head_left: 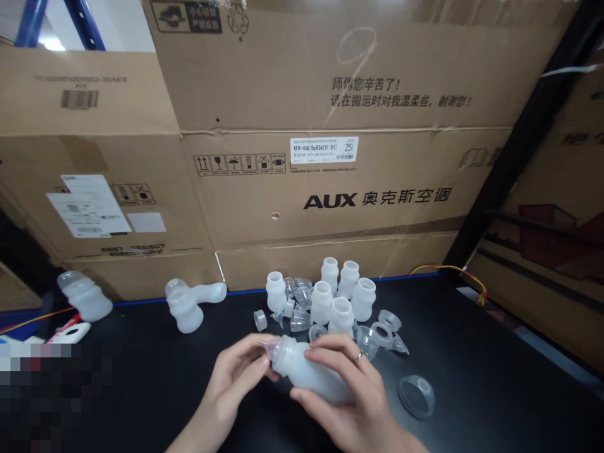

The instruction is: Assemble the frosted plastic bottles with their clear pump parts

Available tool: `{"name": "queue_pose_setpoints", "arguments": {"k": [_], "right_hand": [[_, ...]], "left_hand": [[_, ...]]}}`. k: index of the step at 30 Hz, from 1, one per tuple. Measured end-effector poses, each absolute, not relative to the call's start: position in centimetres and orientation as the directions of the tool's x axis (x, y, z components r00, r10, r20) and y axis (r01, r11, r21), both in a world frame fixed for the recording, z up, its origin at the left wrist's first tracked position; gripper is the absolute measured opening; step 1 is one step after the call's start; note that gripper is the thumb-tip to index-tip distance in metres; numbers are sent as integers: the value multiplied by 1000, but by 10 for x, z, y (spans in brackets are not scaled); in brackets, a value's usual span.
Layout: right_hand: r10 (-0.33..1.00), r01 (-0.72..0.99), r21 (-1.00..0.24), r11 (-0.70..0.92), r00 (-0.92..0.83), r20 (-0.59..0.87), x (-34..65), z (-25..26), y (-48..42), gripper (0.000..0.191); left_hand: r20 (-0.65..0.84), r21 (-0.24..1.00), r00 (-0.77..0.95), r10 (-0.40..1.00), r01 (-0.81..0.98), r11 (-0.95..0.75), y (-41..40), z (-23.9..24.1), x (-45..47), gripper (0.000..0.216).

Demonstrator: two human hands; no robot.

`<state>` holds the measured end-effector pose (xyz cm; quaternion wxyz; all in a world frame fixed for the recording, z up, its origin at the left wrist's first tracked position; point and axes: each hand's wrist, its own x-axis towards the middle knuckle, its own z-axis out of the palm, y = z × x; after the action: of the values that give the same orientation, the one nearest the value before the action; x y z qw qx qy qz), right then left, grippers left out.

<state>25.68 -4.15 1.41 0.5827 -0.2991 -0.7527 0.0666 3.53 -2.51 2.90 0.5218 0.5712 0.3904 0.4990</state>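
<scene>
My right hand (352, 396) is wrapped round a frosted white plastic bottle (306, 372) that lies tilted, neck pointing left. My left hand (238, 374) pinches a small clear teat-like piece (270, 346) at the bottle's neck. Both hands are low in the middle of the view, above a black table (472, 377). Just behind them stands a cluster of several upright white bottles (330, 296) mixed with clear funnel-shaped parts (377, 333).
A clear dome cap (416, 396) lies to the right of my hands. Two more bottles (186, 305) lie at the left, another (85, 296) farther left. Large cardboard boxes (330, 189) wall off the back. A black post (514, 145) and wires (453, 270) are at the right.
</scene>
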Motion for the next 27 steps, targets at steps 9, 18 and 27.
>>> {"name": "queue_pose_setpoints", "arguments": {"k": [9,18,27], "right_hand": [[702,184,-680,709,-92,707,249,11,-43,38],[806,-417,-761,-497,-547,-226,246,7,-36,65],[742,-376,-760,-530,-639,-202,238,1,-41,66]], "left_hand": [[51,972,92,994,-234,-28,-43,22,53,62],[116,970,172,978,-232,-74,-41,24,41,57],[153,928,295,943,-372,-34,-55,28,42,49]]}}
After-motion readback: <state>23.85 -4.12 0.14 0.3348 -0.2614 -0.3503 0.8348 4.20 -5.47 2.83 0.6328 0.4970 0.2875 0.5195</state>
